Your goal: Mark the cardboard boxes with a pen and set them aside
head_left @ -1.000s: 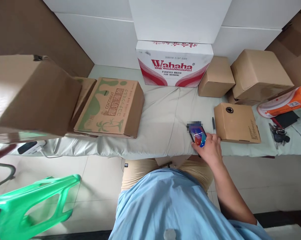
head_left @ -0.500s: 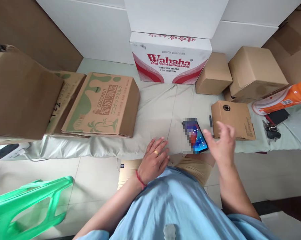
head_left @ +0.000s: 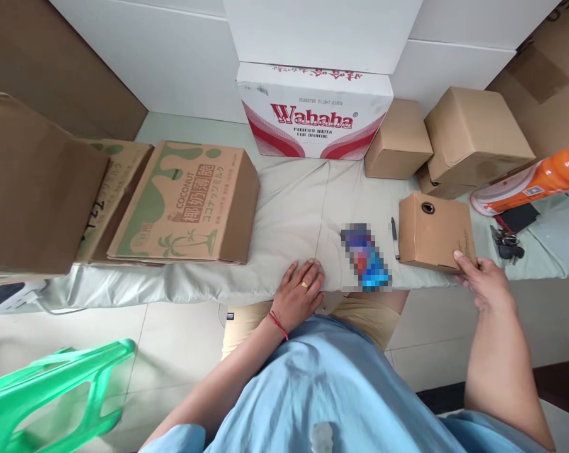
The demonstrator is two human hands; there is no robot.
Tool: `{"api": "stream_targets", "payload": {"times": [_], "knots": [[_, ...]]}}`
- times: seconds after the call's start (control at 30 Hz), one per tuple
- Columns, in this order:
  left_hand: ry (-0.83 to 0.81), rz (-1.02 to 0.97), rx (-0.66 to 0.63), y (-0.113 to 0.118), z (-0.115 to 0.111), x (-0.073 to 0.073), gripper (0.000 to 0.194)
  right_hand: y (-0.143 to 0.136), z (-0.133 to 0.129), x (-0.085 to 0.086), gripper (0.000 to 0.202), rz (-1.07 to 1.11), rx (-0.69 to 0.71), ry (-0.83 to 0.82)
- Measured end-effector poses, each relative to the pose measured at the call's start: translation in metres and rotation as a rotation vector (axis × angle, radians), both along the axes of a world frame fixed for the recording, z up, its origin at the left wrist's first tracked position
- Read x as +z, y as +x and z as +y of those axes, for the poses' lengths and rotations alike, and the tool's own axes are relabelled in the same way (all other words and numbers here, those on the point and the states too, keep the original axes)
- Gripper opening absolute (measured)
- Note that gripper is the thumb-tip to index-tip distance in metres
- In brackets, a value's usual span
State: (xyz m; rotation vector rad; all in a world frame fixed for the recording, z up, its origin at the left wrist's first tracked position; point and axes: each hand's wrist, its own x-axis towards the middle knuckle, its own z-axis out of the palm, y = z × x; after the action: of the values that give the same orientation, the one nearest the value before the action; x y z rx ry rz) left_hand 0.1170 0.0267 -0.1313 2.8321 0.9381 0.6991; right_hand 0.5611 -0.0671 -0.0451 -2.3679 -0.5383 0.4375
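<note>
My right hand [head_left: 487, 283] grips the near right corner of a small brown cardboard box [head_left: 430, 229], thumb on its top face and fingers at or under the lower edge, partly hidden. A dark round hole shows near the box's far side. My left hand [head_left: 299, 292] lies flat on the table's front edge, fingers slightly spread, holding nothing; it wears a ring and a red string bracelet. Between my hands lies a phone [head_left: 366, 258], blurred by pixelation. Just left of the box is a black pen [head_left: 394, 239].
At left stand a coconut carton [head_left: 180, 201] and an open brown box [head_left: 34, 195]. A white Wahaha carton [head_left: 315, 119] is at the back, with brown boxes [head_left: 478, 135] beside it. An orange bottle [head_left: 530, 182] and keys [head_left: 506, 244] lie right. A green stool [head_left: 90, 390] is below.
My right hand has moved right from above the phone and pen to the small box's near right corner and taken hold of it. My left hand has stayed at the table edge.
</note>
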Motion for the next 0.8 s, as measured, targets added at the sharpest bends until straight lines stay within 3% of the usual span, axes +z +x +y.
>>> {"api": "stream_targets", "payload": {"times": [0.23,0.33,0.47,0.63,0.8], "knots": [[0.045,-0.009,0.015,0.002,0.0,-0.006,0.036,-0.018,-0.042,-0.002,0.054,0.345,-0.204,0.093],[0.038,-0.008,0.01,0.001,0.0,-0.006,0.037,-0.027,-0.043,-0.005,0.052,0.487,-0.273,0.1],[0.06,-0.003,0.007,0.001,0.0,-0.006,0.037,-0.033,-0.034,-0.007,0.046,0.65,-0.363,0.239],[0.048,-0.02,0.018,0.002,-0.001,-0.007,0.037,-0.027,-0.049,-0.004,0.041,0.648,-0.415,0.264],[0.048,-0.023,0.037,0.003,-0.001,-0.007,0.036,-0.017,-0.074,0.001,0.055,0.531,-0.443,0.313]]}}
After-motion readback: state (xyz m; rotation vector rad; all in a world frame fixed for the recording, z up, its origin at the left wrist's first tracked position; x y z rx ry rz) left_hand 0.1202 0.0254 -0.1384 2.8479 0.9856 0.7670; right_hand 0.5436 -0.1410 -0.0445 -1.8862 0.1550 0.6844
